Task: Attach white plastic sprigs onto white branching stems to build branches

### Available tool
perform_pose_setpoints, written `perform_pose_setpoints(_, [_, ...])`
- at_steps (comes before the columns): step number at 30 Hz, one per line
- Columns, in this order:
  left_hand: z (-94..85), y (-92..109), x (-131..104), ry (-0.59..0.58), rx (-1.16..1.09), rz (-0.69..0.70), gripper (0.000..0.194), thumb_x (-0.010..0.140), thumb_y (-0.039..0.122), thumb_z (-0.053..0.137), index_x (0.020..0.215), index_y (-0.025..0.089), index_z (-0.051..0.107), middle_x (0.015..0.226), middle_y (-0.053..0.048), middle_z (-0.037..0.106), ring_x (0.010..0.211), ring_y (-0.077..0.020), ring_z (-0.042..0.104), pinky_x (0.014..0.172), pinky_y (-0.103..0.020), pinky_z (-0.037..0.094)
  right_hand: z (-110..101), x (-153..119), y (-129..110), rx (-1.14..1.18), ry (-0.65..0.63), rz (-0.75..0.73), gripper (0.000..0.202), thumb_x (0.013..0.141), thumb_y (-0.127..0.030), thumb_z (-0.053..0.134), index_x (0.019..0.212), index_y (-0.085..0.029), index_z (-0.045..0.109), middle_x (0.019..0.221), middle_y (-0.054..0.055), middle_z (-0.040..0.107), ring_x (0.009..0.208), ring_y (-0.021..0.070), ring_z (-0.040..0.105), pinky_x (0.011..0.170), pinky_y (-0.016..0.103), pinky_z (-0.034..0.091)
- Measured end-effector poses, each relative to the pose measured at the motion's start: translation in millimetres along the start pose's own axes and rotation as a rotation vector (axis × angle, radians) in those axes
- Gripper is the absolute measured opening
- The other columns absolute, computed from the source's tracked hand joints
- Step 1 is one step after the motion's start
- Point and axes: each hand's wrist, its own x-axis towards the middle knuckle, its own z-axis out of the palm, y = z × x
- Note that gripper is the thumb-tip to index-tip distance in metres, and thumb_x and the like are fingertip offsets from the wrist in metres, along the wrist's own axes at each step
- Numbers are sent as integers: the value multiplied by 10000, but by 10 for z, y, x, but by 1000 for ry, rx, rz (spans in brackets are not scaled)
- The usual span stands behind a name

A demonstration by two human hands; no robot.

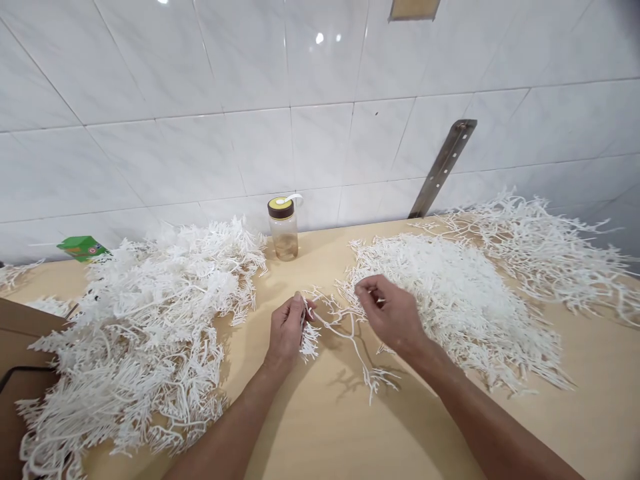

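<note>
I see my left hand (287, 328) closed around a white plastic branch (345, 330), fingers pinched on its tuft end, while my right hand (393, 313) pinches a twig of the same branch at about two o'clock from the left. The branch spans between both hands above the wooden table (330, 427), its stem trailing toward five o'clock. I judge it light, springy and thin enough to snap at the forks, so the thicker stem is the safer grip. Piled branches (145, 333) lie at nine o'clock, another heap (465, 313) at three.
</note>
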Motion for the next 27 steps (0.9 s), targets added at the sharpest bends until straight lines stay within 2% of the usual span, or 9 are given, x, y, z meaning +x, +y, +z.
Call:
perform_pose_setpoints(2, [12, 23, -9, 11, -12, 6, 529, 814, 641, 593, 764, 124, 697, 603, -16, 575, 513, -100, 479, 471, -218, 351, 191, -130, -63, 33, -180, -48, 134, 939, -245, 507, 880, -203, 619, 740, 16, 656, 604, 138, 579, 553, 244, 453])
perform_pose_setpoints(4, [25, 39, -16, 12, -25, 10, 529, 794, 646, 614, 751, 124, 691, 588, -11, 566, 522, -108, 494, 494, -222, 380, 388, -252, -102, -33, -297, -103, 151, 920, -153, 493, 871, -205, 625, 748, 11, 655, 626, 142, 581, 569, 245, 433])
perform_pose_setpoints(7, [31, 38, -17, 4, -28, -2, 527, 769, 653, 637, 752, 128, 686, 572, 1, 553, 515, -113, 497, 494, -226, 395, 591, -359, -103, -178, -352, -213, 233, 807, -33, 519, 920, -188, 652, 839, 42, 661, 700, 169, 602, 615, 267, 423])
perform_pose_setpoints(9, [25, 21, -11, -1, -26, -13, 527, 767, 654, 637, 758, 129, 686, 569, 5, 551, 508, -112, 495, 488, -226, 396, 636, -374, -82, -198, -350, -234, 239, 800, -35, 525, 935, -181, 658, 849, 51, 656, 717, 179, 604, 625, 272, 419])
perform_pose_setpoints(14, [16, -14, -3, -11, -5, -9, 507, 798, 632, 619, 779, 130, 687, 582, 1, 565, 527, -115, 511, 508, -224, 417, 597, -339, -33, -136, -341, -250, 215, 854, -85, 516, 976, -194, 656, 863, 50, 660, 749, 180, 605, 663, 273, 425])
perform_pose_setpoints(20, [10, -6, 9, 0, -10, -15, 514, 780, 641, 630, 784, 131, 690, 586, 8, 555, 515, -112, 496, 481, -218, 399, 615, -384, -60, -119, -336, -252, 248, 842, -58, 500, 1001, -188, 640, 854, 51, 635, 736, 185, 588, 658, 285, 427])
perform_pose_setpoints(23, [-13, -14, 36, 43, 14, 10, 504, 805, 626, 609, 781, 130, 693, 606, -1, 564, 532, -112, 506, 499, -218, 405, 621, -463, -159, -14, -308, -245, 218, 851, -53, 480, 959, -193, 607, 836, 41, 610, 738, 178, 567, 654, 280, 434])
perform_pose_setpoints(27, [-27, -13, 53, 101, 34, 32, 493, 828, 605, 590, 777, 127, 696, 619, -9, 576, 521, -106, 496, 504, -221, 401, 531, -444, -243, 208, -188, -153, 158, 913, -103, 464, 974, -197, 576, 859, 34, 624, 704, 149, 569, 630, 260, 453])
